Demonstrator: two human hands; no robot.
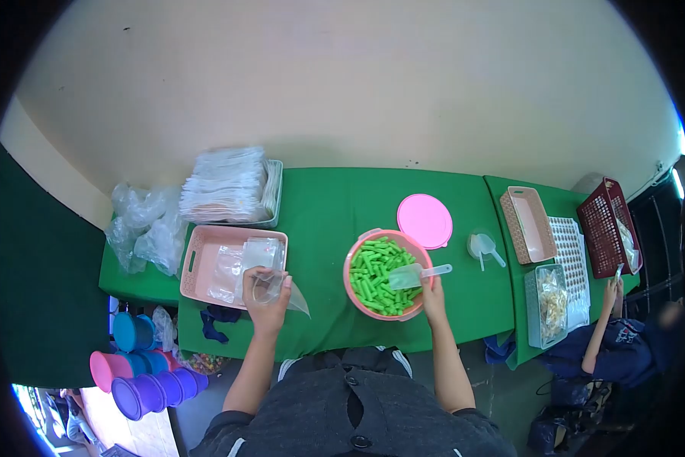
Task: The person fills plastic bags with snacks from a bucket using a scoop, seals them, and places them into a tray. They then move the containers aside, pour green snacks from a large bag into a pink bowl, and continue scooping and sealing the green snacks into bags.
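A pink tub (349,293) full of short bright green pieces (373,278) stands on the green table. My right hand (434,298) is at the tub's right side, closed on the handle of a clear scoop (405,277), whose blade lies over the green pieces. On the left, my left hand (266,303) holds a clear plastic bag (295,297) at the front right corner of a pink basket (197,263). More flat clear bags (226,273) lie in that basket.
Behind the basket is a tray of stacked white packets (228,186), with loose plastic bags (148,228) beside it. A pink lid (424,221) and a small cup with a scoop (483,245) lie right. A co-worker (624,343) works at the right table near baskets.
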